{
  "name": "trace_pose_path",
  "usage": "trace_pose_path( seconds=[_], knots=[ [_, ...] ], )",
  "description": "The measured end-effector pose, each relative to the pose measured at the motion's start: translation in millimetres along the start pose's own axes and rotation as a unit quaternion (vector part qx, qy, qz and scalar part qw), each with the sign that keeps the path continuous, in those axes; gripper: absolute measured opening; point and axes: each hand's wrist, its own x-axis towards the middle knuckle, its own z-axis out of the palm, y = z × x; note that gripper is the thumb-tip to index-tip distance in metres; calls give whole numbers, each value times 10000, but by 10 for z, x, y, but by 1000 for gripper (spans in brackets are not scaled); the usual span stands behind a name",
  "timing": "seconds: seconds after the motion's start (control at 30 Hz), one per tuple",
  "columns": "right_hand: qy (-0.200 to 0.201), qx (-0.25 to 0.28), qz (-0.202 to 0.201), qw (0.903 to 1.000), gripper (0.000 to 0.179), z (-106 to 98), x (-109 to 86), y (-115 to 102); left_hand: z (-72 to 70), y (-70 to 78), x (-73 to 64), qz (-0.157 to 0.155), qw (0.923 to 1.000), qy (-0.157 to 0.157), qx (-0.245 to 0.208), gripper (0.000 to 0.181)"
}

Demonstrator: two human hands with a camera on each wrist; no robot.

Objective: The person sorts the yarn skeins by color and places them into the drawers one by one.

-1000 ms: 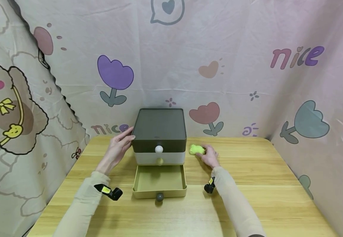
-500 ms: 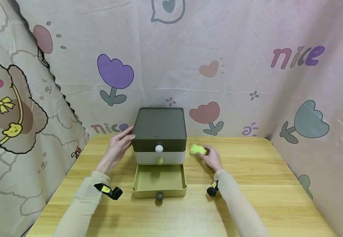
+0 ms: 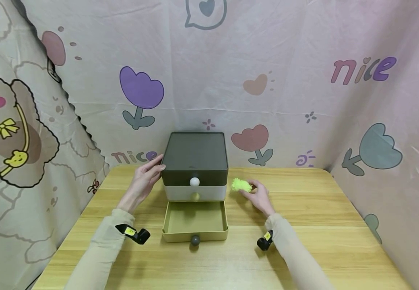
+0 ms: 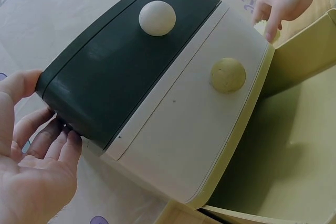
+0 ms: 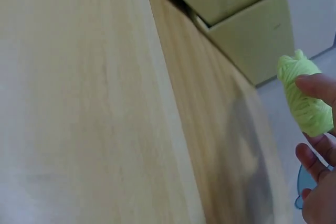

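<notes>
A small stacked drawer box (image 3: 197, 153) stands on the table, with a dark green top tier, a white middle tier and an olive drawer (image 3: 195, 237) pulled out at the bottom. My left hand (image 3: 142, 183) touches the upper left side of the box, its fingertips against the dark tier (image 4: 105, 61) in the left wrist view. To the right of the box, my right hand (image 3: 260, 197) pinches a small skein of neon yellow-green yarn (image 3: 241, 185) between thumb and fingers. In the right wrist view, the wound strands of the yarn show clearly, raised above the tabletop.
The pulled-out drawer juts toward me with a dark round knob (image 3: 195, 241) on its front. A white knob (image 3: 194, 182) and an olive knob (image 3: 195, 197) mark the upper tiers. Behind the wooden table (image 3: 321, 225) hangs a printed curtain (image 3: 289, 48).
My right hand has taken the yarn skein up slightly, its wrist and forearm shifting right and toward me. My left hand stays at the box.
</notes>
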Motion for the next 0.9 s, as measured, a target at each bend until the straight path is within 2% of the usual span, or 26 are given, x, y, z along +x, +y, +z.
trace_pose_path(
  seconds=[0.23,0.4,0.7,0.9],
  knots=[
    [-42,480,137,9987,48,-71,-141,-151,-2,-7,-2,23,10000,-23,-2,61],
    [-65,616,129,9980,45,-114,-255,-287,-4,-6,0,23,10000,-14,-3,61],
    [-193,500,-131,9985,39,-219,-433,-485,-1,-2,8,10,10000,-12,-55,62],
    [-436,396,-518,9969,39,-262,-565,-604,-1,-7,5,17,10000,-5,-63,62]
  ],
)
